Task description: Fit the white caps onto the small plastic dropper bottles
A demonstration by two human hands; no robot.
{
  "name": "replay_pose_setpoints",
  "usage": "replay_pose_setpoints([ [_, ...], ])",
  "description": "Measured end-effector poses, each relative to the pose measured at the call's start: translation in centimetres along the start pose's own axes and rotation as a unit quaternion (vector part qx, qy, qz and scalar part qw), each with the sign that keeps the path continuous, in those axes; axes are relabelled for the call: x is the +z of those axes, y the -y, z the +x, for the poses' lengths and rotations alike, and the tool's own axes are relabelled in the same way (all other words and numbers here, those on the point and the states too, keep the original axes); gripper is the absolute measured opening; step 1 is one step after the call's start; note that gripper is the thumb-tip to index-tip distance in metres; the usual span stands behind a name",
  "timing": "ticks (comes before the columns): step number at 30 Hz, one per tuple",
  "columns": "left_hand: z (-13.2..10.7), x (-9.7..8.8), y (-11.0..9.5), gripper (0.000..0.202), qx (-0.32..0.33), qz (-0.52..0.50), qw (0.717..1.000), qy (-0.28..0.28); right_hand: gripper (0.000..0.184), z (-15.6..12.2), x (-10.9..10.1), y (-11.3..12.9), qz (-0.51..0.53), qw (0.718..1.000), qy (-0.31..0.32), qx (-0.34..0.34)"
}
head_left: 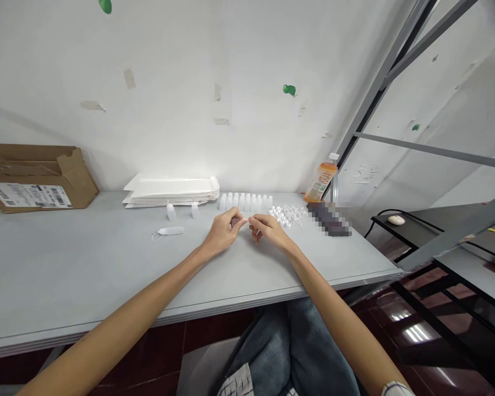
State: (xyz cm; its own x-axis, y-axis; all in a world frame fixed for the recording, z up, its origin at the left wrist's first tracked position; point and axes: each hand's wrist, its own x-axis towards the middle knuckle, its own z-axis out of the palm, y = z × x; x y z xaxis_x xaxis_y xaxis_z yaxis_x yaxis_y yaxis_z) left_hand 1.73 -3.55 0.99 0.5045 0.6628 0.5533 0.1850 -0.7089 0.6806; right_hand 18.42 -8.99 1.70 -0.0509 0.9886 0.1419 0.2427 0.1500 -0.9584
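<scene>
My left hand [225,230] and my right hand [269,226] meet over the table, their fingertips pinched together almost touching. Whatever they hold between them is too small and too hidden to name. Just behind my hands stands a row of small translucent white plastic bottles [247,202]. Close to the right hand lies a pile of small white caps or nozzles [289,214] with thin loops. Left of my left hand, two small bottles with tops stand upright, one bottle [171,212] and another bottle [195,210]. A third bottle [171,231] lies on its side, a thin loop at its left end.
Flat white envelopes [171,188] are stacked against the wall. An opened cardboard box [37,179] sits at the far left. An orange drink bottle [322,179] and a blurred dark object [329,219] are at the right, beside a metal frame. The grey table [86,264] ends near my lap.
</scene>
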Motion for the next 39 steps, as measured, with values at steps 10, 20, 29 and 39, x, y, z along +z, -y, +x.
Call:
replay_pose_setpoints([
  [10,0.3,0.1,0.1,0.041,-0.046,-0.104,0.993,0.013,0.047,0.2,0.0,-0.4,-0.004,0.999,-0.013,0.028],
  [20,0.4,0.3,1.1,0.040,-0.041,-0.047,0.998,-0.008,0.049,0.1,-0.4,-0.1,-0.016,0.982,-0.179,-0.049],
  [29,0.3,0.3,1.3,0.031,-0.017,0.043,0.999,0.002,0.032,0.2,-0.3,0.1,0.081,0.978,-0.183,-0.065],
  [39,0.2,0.1,0.7,0.022,-0.050,0.038,0.997,0.033,0.030,0.1,-0.5,0.4,0.121,0.977,-0.155,-0.078],
])
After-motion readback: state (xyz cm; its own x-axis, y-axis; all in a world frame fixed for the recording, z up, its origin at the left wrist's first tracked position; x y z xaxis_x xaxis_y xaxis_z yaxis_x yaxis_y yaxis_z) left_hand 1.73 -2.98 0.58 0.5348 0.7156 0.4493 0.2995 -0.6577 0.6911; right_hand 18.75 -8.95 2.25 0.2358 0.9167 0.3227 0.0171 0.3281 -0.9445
